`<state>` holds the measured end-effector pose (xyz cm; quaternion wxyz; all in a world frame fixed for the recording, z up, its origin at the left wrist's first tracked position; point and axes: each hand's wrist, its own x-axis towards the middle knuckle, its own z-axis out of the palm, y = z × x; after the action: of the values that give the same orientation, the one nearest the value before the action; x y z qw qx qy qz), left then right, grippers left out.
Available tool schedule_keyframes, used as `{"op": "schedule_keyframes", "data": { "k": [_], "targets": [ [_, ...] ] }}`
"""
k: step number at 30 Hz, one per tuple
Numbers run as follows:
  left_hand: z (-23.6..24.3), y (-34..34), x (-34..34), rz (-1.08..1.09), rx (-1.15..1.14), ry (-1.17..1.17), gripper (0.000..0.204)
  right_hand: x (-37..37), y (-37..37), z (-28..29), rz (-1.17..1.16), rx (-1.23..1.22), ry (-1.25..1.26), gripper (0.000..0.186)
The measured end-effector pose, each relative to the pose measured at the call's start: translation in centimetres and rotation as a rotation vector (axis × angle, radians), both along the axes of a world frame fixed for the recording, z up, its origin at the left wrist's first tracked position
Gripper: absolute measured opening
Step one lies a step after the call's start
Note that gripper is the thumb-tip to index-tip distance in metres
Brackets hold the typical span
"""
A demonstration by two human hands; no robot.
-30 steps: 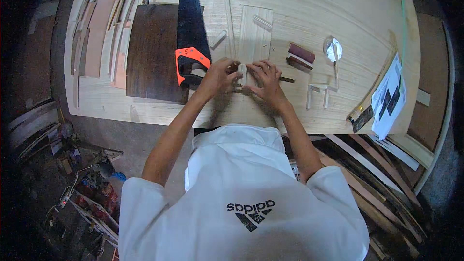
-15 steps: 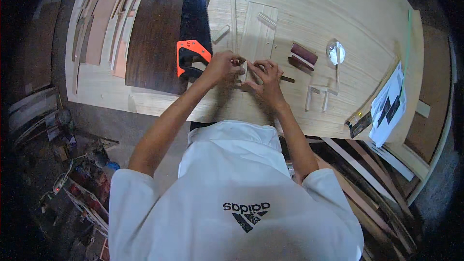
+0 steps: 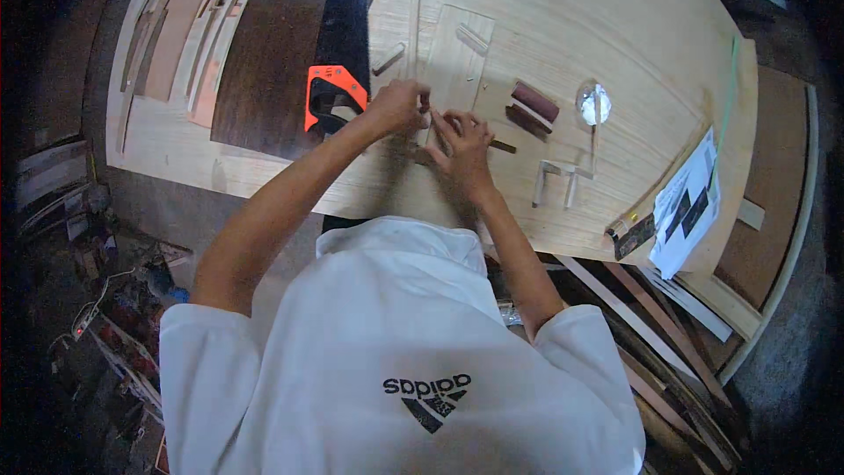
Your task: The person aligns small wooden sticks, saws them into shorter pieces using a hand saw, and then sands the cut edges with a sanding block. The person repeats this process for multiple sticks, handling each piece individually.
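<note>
My left hand [image 3: 400,105] is closed in a pinch over the workbench, and what its fingertips hold is too small to make out. Close to its right, my right hand [image 3: 463,145] has its thumb and forefinger bent around a small pale wooden piece [image 3: 432,135], partly hidden by the fingers. A thin dark strip [image 3: 503,147] pokes out from under my right hand. Beyond both hands lies a pale flat board [image 3: 453,44] with a short wooden stick [image 3: 472,38] on it. The orange-handled handsaw [image 3: 338,79] rests left of my left hand.
Right of my hands are a dark red sandpaper-wrapped block [image 3: 534,105], a shiny foil dab [image 3: 593,104] with a stick across it, and a small U-shaped wooden frame [image 3: 563,171]. Papers [image 3: 690,207] lie at the right edge. A dark brown panel [image 3: 268,62] and several wood strips [image 3: 171,53] lie left.
The whole view has shifted slightly, so bench and hands sit further left. My fingers have moved a little around the small piece. The tools on the bench stay in place.
</note>
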<state>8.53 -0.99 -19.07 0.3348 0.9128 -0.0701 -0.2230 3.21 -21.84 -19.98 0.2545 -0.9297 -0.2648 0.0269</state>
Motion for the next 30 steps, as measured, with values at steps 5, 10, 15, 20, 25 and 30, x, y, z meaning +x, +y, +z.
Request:
{"op": "schedule_keyframes", "data": {
  "k": [5,10,15,20,25,30],
  "targets": [
    [-0.1,0.0,0.2,-0.021,0.029,0.026,0.039,-0.2,0.0,0.8,0.061,-0.009,0.016,0.084],
    [-0.2,0.1,0.6,-0.031,0.025,0.058,0.039,-1.5,-0.3,1.2,0.033,0.1,0.032,0.079],
    [-1.9,0.1,0.9,-0.002,0.019,0.042,0.038,-2.8,-0.9,1.4,-0.027,0.173,0.067,0.052],
    [-1.3,-0.4,0.8,0.029,0.007,0.089,0.038,-3.8,0.4,1.9,0.056,0.199,0.306,0.036],
    [0.6,-0.2,1.2,-0.025,0.033,0.143,0.038,-7.4,10.0,-0.3,0.359,0.106,-0.082,0.042],
    [0.5,-0.5,1.1,0.014,0.047,0.155,0.035,-5.1,18.7,-1.5,0.239,0.154,-0.184,0.059]
  ]
}}
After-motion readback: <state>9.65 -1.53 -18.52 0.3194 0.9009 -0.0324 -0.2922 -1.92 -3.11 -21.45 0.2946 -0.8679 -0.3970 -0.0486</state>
